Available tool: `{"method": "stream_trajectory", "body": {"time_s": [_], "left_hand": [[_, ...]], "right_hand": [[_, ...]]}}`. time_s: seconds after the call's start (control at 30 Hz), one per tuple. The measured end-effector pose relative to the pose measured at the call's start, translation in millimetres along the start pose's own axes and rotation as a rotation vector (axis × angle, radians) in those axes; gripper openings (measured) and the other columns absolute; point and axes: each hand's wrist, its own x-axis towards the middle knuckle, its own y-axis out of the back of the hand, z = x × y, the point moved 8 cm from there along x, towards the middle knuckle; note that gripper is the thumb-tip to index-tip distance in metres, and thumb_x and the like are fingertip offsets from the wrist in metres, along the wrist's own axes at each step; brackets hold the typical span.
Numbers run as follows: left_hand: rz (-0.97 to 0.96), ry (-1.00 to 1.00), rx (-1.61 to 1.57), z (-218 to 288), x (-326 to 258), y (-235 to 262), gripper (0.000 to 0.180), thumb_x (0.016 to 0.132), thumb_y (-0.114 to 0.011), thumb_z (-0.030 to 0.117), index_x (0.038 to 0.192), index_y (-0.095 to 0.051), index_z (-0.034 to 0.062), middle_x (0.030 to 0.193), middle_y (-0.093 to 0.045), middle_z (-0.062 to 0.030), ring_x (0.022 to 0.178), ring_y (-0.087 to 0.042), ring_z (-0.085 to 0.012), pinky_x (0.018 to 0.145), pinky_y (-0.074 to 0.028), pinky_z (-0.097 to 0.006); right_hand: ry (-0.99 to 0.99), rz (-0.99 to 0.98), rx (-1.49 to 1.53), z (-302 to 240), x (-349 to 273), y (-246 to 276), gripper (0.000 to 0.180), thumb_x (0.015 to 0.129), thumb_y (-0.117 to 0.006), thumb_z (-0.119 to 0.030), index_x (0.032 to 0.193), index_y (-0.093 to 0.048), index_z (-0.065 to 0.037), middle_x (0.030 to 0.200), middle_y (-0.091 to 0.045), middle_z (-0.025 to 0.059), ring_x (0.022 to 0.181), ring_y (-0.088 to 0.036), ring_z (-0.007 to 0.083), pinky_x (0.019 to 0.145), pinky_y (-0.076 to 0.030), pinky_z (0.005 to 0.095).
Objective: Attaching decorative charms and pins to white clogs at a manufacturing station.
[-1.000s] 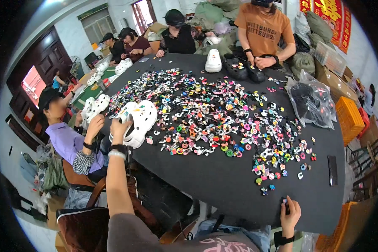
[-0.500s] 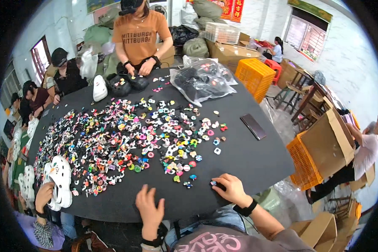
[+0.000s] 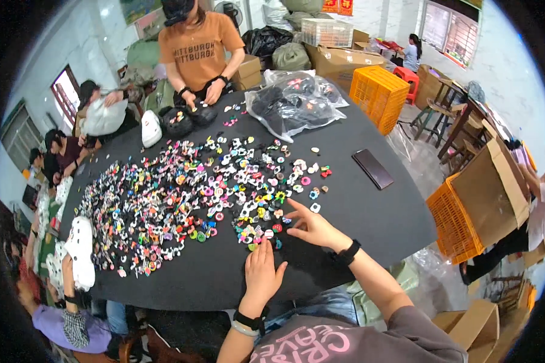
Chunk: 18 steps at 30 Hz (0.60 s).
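both hands open, fingers spread, palms down

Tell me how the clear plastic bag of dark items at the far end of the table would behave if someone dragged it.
The clear plastic bag looks thin and crumpled, so it would probably sag and stretch. Its dark contents seem loose and would likely shift. On the smooth black table it should slide fairly easily.

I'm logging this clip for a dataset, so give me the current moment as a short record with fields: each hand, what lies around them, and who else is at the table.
left hand: open, flat on the black table, at the near edge of the pile
right hand: fingers spread, reaching into the small colourful charms
nearby: dark phone, clear bag of dark items
others: person in an orange shirt opposite, handling black shoes
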Motion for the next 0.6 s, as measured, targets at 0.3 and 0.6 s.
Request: {"method": "stream_trajectory", "body": {"time_s": [0.3,0.6], "left_hand": [[-0.049,-0.036,-0.001,35.7,-3.5,-6.8,0.063,0.091,-0.062,0.026,0.140,-0.041,-0.0069,0.153,-0.032,-0.0237,0.136,-0.036,-0.0413,0.112,-0.027,-0.050],[-0.172,0.068,0.225,19.0,31.3,-17.1,0.065,0.094,-0.056,0.024,0.144,-0.033,-0.0093,0.154,-0.027,-0.0260,0.143,-0.027,-0.0405,0.118,-0.020,-0.049]], "right_hand": [[-0.009,-0.002,0.613,-5.7,-130.0,65.0,0.043,0.095,-0.063,-0.009,0.137,-0.052,-0.005,0.120,-0.064,0.0093,0.105,-0.061,0.0147,0.092,-0.050,0.0306],[-0.220,0.649,0.694,91.7,-311.5,141.5,0.037,0.091,-0.067,-0.011,0.127,-0.059,-0.004,0.107,-0.067,0.0062,0.092,-0.061,0.0126,0.085,-0.049,0.0278]]}}
